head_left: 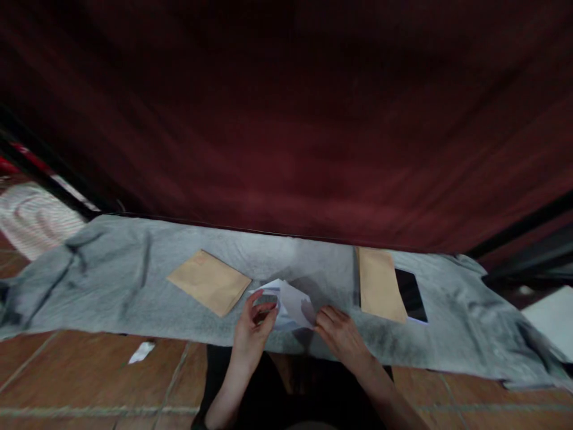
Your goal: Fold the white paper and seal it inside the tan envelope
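paper: ok so the white folded sheet [290, 301] sits dead centre of the frame, a bit below the middle. It's half lifted off the grey cloth [111, 280], with one flap standing up at an angle.
left hand: the left hand [251, 328] has thumb and fingertips pinched together on the sheet's left edge, so it's properly clamped on the paper.
right hand: the right hand [342, 334] is on the lower right corner with fingers curled against it. Honestly can't tell if it's pinching or just pressing, too blurry.
how I'd do it: looks like a fold in progress to me. I'd line up the edges first and anchor with the left pinch. Then run the right fingers along the crease against the cloth, not in mid-air. The cloth is soft and wrinkly, so press firmly or the crease goes crooked.
left envelope: a brown envelope [208, 282] lies flat near the sheet, up and to the left. It's apart from it, not touching.
right envelope: a second brown envelope [380, 283] lies right of centre, clear of the right hand.
phone: a dark phone [410, 294] is tucked just beside that right envelope, at its right edge.
floor: tiled floor [67, 370] along the bottom of the frame, with a little white paper scrap [142, 351] at lower left.
backdrop: a dark red curtain [313, 149] fills the whole top half.
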`<state>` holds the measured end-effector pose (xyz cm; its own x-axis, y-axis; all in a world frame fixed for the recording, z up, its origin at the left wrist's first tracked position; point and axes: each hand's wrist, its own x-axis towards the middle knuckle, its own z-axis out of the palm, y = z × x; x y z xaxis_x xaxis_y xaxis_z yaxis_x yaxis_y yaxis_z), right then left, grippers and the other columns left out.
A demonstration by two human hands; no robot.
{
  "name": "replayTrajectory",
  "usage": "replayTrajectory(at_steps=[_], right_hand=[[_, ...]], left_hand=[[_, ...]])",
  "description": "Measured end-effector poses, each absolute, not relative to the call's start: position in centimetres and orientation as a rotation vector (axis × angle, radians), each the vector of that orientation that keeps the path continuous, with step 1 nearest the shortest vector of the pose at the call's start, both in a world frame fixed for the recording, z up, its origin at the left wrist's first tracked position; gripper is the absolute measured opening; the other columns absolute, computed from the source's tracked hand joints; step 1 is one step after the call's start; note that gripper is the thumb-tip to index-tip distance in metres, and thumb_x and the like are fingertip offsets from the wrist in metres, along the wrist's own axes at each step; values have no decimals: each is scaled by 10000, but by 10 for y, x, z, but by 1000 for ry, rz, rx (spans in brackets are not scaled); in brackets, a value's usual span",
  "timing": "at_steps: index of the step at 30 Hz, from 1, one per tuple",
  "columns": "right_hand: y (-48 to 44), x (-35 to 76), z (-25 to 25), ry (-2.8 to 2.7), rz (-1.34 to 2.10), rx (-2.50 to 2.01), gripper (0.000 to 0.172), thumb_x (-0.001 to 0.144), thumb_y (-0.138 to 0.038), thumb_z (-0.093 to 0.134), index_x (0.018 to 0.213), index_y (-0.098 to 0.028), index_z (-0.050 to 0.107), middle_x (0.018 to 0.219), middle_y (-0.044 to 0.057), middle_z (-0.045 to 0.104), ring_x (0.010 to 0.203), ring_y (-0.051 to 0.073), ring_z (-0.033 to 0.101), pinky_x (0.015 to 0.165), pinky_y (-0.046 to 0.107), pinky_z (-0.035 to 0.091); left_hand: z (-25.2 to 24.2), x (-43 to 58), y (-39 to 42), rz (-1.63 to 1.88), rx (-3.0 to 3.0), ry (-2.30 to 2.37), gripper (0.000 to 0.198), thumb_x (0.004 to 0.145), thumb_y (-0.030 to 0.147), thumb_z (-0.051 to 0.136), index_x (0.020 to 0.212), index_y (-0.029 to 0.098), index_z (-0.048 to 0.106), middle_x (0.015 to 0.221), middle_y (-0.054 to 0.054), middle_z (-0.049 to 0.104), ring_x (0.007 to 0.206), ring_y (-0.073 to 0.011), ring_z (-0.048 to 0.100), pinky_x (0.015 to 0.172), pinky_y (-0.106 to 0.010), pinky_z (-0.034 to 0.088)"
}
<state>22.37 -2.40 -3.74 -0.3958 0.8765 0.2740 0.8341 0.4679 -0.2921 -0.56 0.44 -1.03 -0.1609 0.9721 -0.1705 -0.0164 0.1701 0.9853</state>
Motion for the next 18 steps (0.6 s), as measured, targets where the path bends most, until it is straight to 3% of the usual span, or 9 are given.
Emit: replayTrajectory(at_steps=[6, 11, 13, 16, 18], right_hand=[[-15, 228, -38, -1985, 477, -1400, 262, 1008, -351, 529, 780, -226, 558, 804, 6, 618, 746, 155, 607, 687, 261, 469], [10, 235, -48, -1250, 693, -1481, 388, 881, -548, 638, 706, -221, 524, 624, -47, 507, 595, 129, 482, 553, 230, 396], [27, 238, -56, -997, 836, -1431, 402, 829, -587, 666, 745, -209, 559, 651, -36, 547, 604, 136, 499, 548, 237, 415], [54, 243, -72, -763, 1017, -1363, 426, 780, -602, 692, 855, -190, 614, 795, 22, 661, 680, 176, 600, 611, 281, 498], [67, 246, -83, -794, 992, -1434, 454, 780, -608, 674, 914, -175, 639, 859, 67, 697, 746, 219, 655, 666, 330, 541]], left_hand=[[-17, -15, 1, 1135, 1003, 1377, 572, 637, 445, 817, 1095, 191, 585, 563, 70, 598, 503, -134, 559, 503, -236, 419], [-24, -12, -18, 1036, 720, 1287, 505, 626, 458, 837, 986, 166, 635, 768, -11, 725, 668, -175, 674, 585, -257, 514], [-35, -2, -30, 979, 626, 1261, 511, 599, 445, 861, 968, 152, 663, 782, -30, 740, 662, -176, 681, 576, -257, 525], [-55, 20, -44, 864, 502, 1238, 467, 560, 466, 886, 795, 135, 657, 616, -49, 705, 540, -171, 659, 489, -234, 489], [-66, 36, -49, 826, 397, 1201, 432, 575, 434, 889, 780, 138, 650, 663, -81, 732, 581, -187, 694, 469, -216, 482]])
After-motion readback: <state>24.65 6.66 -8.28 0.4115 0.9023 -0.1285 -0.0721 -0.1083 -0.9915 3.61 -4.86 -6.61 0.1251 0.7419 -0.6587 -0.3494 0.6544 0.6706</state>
